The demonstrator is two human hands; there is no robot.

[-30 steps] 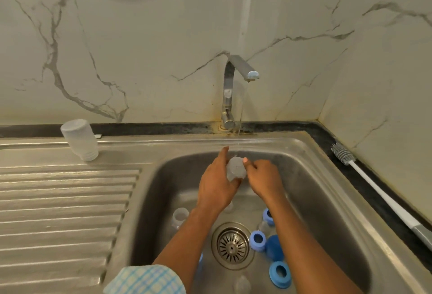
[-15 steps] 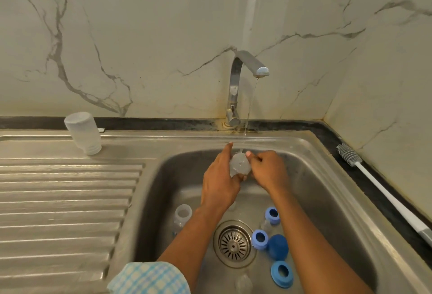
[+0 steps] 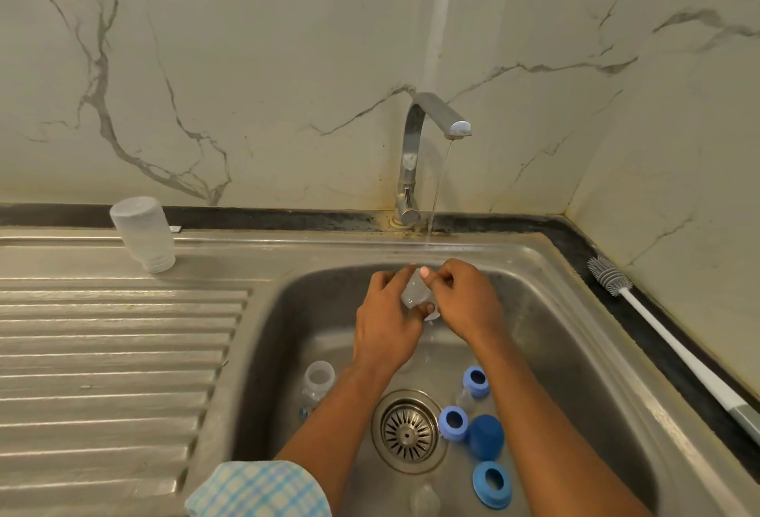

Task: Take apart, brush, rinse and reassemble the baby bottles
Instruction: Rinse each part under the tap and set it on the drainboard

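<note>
Rinse step. Left hand [image 3: 386, 327] and right hand [image 3: 469, 302] both pinch one small translucent plastic piece [image 3: 415, 290] (teat or cap, can't tell), fingers curled round it. It sits under the steel tap's [image 3: 415, 154] thin stream, near the back edge of the stainless sink basin [image 3: 296, 311].

Next, probably: turn it so the water flushes through, then park it.

Count on the basin floor:
- 3 blue plastic screw rings [image 3: 453, 422]
- 1 blue domed cap [image 3: 485, 436]
- 1 clear bottle [image 3: 318, 378]

Elsewhere:
- 1 frosted bottle, upside down [image 3: 142, 234], at the drainboard's back edge
- 1 white-handled brush [image 3: 608, 276], at the right edge

left hand [image 3: 384, 325] curled round clear piece [image 3: 414, 293], right hand [image 3: 466, 302] drawn closer
</note>
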